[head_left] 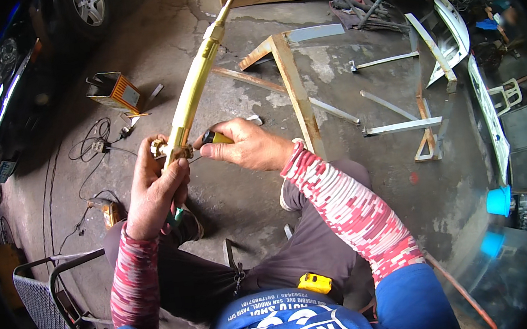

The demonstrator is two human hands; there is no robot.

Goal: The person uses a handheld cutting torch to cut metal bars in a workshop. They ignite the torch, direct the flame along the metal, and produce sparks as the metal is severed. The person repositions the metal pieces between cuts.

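Observation:
A brass gas welding torch (195, 85) with a thin bent tip slants up and away in front of me. My left hand (152, 197) is wrapped round its lower end, beside the brass valve knob (159, 148). Green hose ends (175, 217) show below that hand. My right hand (249, 143) grips a screwdriver (216, 137) by its black and yellow handle. Its thin shaft points at the torch's valve fittings; I cannot tell whether it touches them.
A rusty metal frame (294, 92) and several loose bars lie on the concrete floor ahead. An orange can (122, 92) and a coiled cable (93, 143) are at left, near a parked dark car (20, 80). A yellow tape measure (315, 282) sits against my lap.

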